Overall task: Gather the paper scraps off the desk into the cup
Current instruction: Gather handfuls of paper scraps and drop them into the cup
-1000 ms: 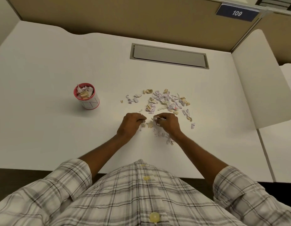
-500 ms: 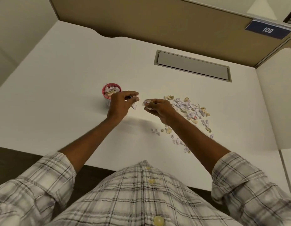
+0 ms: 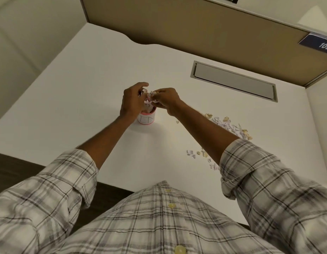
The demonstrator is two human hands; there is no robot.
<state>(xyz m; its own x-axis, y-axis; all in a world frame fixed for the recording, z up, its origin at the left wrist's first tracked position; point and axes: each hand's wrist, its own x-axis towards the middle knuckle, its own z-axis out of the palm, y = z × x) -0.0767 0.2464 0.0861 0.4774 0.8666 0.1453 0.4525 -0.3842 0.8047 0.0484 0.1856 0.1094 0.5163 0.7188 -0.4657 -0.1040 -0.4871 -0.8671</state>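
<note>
A small white cup (image 3: 146, 118) with a red rim stands on the white desk (image 3: 85, 88), heaped with paper scraps. Both hands hover right over its mouth. My left hand (image 3: 133, 99) is curled with scraps pinched in its fingers. My right hand (image 3: 165, 99) holds a small bunch of scraps at its fingertips, close to the left hand. A pile of loose paper scraps (image 3: 230, 123) lies on the desk to the right, partly hidden by my right forearm. A few more scraps (image 3: 197, 154) lie nearer the front edge.
A grey cable-tray lid (image 3: 234, 80) is set into the desk at the back right. Tan partition walls (image 3: 195, 24) close off the back, with a blue sign reading 109 (image 3: 319, 44). The desk's front edge runs just before my body.
Both hands lifted scraps from the pile and carried them left, from the desk surface to above the cup. The view swung left with them.
</note>
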